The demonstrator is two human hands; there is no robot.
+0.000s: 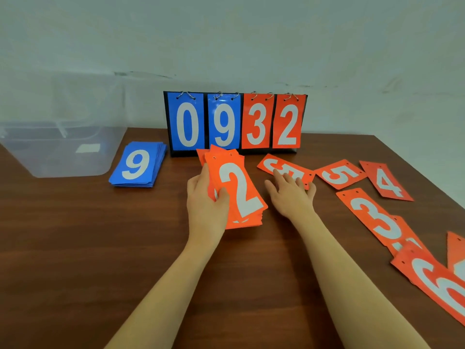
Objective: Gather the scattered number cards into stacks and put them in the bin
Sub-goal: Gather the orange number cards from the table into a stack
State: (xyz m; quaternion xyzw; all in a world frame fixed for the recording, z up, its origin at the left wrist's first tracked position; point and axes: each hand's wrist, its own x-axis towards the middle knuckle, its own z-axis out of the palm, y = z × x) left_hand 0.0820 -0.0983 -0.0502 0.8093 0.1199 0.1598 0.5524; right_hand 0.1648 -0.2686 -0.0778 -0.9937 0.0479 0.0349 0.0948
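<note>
Left hand (206, 197) pinches orange stack (236, 190), "2" on top, mid-tabletop. Right hand (289, 195) spread flat on loose orange card (279, 167) near scoreboard (235, 122). Slide card to table edge, lift, square onto stack. Bin (63, 152) at far-left corner, blue stack (138, 167) beside it

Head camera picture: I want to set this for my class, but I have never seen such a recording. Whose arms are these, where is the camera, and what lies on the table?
There is no machine here. A person wears one camera on the head, looking down at their own bare arms. The left hand has its grip on a stack of orange number cards, a 2 on top. The right hand lies flat on a loose orange card. On the brown wooden table more orange cards lie scattered to the right, such as a 5 and a 4. A tidy stack of blue cards sits beside a clear plastic bin. Behind stands a flip scoreboard reading 0932.
</note>
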